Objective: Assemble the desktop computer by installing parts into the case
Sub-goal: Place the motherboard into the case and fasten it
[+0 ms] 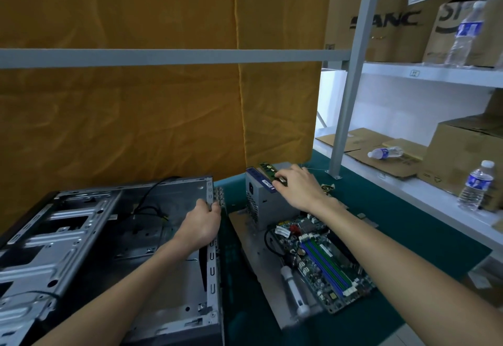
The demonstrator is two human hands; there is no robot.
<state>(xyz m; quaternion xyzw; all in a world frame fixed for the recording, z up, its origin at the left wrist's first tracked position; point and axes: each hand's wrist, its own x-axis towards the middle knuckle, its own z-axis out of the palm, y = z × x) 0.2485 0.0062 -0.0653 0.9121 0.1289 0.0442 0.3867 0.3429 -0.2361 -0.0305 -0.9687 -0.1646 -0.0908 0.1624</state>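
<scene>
Nearest: green motherboard with blue and green slots (321,261) flat on grey metal plate (261,258), white-handled screwdriver (295,291) beside it. Open grey metal computer case (95,242) on its side at left, left hand (201,223) fingers curled over its rear edge. Farther: right hand (299,187) fingertips pinching green RAM stick (272,173) atop grey power supply box (268,204). Clear plastic water bottle (475,185) on white shelf (408,190) at right.

Ochre curtain (136,117) behind; grey shelving (424,73) holds cardboard boxes (386,19).
</scene>
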